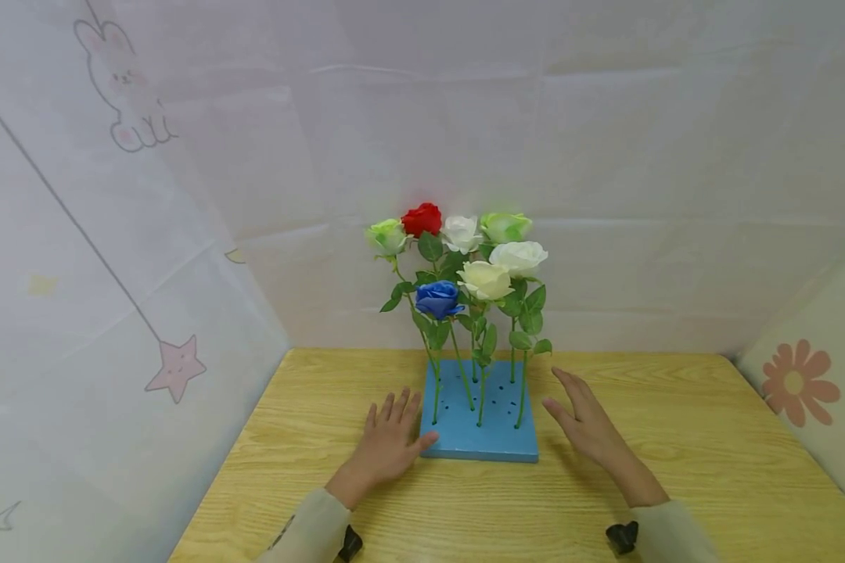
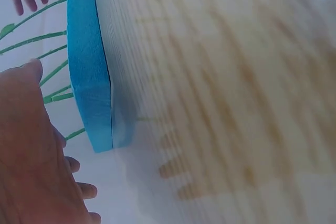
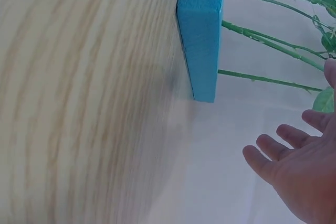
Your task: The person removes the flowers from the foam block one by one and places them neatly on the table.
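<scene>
Several artificial roses stand with their green stems in a blue foam block (image 1: 458, 442) full of small holes. Among the blooms are a red rose (image 1: 422, 220), a blue rose (image 1: 438, 300), a cream rose (image 1: 486, 281), a white rose (image 1: 519, 258) and a pale green rose (image 1: 387, 237). My left hand (image 1: 387, 446) is at the block's left side with fingers spread, its thumb over or against the near left edge; contact is unclear. Off the block's right side, my right hand (image 1: 591, 426) is held with fingers extended and nothing in it.
The block sits on a wood-grain table (image 1: 303, 407). Pale cloth (image 1: 641, 234) hangs behind the table, and patterned cloth with a pink star (image 1: 176, 367) and an orange flower (image 1: 801, 383) lines the sides. Dark wrist devices (image 1: 622, 537) sit at both cuffs.
</scene>
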`<state>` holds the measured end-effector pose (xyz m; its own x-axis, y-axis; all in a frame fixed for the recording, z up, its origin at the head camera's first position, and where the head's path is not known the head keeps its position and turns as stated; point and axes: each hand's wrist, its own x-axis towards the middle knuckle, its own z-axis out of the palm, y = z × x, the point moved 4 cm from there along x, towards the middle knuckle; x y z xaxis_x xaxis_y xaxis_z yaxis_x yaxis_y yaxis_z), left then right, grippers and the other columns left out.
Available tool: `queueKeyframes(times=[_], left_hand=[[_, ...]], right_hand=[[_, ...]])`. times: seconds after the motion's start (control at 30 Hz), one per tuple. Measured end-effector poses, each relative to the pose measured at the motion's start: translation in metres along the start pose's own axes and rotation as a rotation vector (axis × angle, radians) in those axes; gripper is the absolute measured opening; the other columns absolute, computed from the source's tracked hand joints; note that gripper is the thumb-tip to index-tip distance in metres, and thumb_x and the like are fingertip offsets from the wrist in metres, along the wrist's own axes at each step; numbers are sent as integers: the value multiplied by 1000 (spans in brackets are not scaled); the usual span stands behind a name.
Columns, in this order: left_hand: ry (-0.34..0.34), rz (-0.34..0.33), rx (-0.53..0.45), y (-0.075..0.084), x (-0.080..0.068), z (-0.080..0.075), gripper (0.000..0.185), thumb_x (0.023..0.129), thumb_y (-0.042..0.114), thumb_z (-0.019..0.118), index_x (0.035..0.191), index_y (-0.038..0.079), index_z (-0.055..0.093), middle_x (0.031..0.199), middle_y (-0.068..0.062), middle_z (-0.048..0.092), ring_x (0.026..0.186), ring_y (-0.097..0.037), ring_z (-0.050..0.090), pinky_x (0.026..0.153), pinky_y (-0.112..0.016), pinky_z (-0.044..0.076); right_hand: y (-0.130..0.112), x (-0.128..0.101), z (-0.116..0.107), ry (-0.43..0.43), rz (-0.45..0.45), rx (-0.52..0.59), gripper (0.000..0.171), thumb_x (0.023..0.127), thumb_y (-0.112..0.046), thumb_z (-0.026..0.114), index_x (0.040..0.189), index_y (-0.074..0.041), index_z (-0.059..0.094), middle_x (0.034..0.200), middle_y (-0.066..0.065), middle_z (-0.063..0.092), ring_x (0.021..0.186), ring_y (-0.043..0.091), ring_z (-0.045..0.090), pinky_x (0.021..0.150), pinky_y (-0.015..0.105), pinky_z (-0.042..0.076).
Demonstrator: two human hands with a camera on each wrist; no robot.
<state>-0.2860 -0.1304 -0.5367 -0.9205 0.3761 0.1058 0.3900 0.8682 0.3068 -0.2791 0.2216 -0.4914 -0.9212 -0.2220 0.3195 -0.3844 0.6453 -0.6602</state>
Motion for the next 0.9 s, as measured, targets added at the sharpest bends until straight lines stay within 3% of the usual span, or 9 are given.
queueKeyframes(times=[0.2, 0.6, 0.9], left_hand=[[-26, -12, 1, 8, 1, 0, 89, 99, 73, 33, 164, 13, 19, 169, -14, 15, 153, -45, 14, 117, -70, 10], [-84, -33, 2, 11, 7, 7, 92, 98, 75, 29, 164, 13, 15, 169, -15, 12, 154, -45, 12, 118, -69, 9], [-92, -37, -5, 8, 12, 16, 93, 97, 78, 27, 165, 15, 15, 170, -14, 12, 154, -44, 12, 119, -68, 7]], right_hand=[[2, 3, 6, 18, -6, 84, 61, 109, -31, 50, 158, -2, 30, 155, 26, 35, 135, 47, 44, 103, 62, 44], [0, 8, 12, 23, 128, 247, 59, 108, -38, 50, 156, -5, 37, 149, 23, 47, 130, 44, 52, 103, 60, 45], [1, 11, 20, 6, 219, 462, 57, 107, -33, 53, 155, -5, 38, 147, 24, 48, 126, 39, 57, 100, 39, 53]])
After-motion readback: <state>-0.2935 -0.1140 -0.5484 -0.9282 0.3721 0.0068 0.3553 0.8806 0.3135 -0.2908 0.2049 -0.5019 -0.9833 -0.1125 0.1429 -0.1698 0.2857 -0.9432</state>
